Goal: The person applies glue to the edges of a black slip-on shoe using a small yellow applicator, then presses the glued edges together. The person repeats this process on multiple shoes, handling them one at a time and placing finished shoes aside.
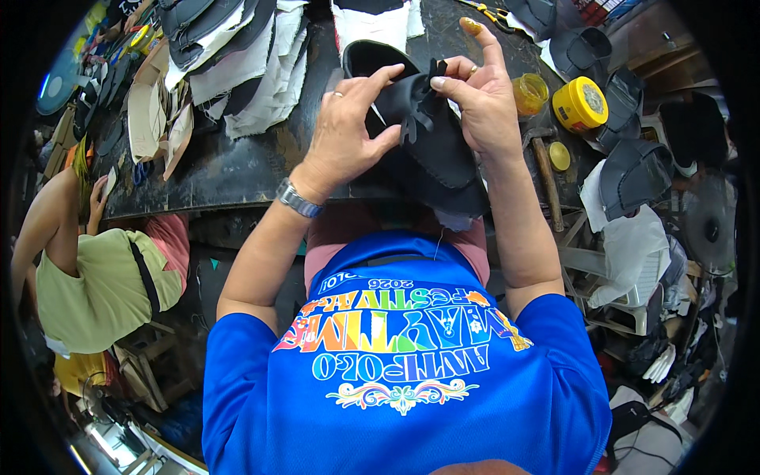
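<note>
A black shoe upper (443, 162) with a white lining edge lies over the near edge of the dark table, partly above my lap. My left hand (344, 131) grips its left side, thumb and fingers bent around the black material. With thumb and a bent finger, my right hand (487, 107) pinches a small raised flap at the top of the upper. The right forefinger points up and away, its tip smeared yellow-brown. Between the hands, a frilled black strip (413, 119) hangs on the upper. The fingertips partly cover the pinched edge.
Right of my hand stand an open jar of amber paste (530, 93), a yellow tub (580, 104) and a hammer (546, 178). Black uppers with white lining (265, 87) are stacked at left. Another person (103, 277) sits at far left. Pliers (491, 12) lie at the back.
</note>
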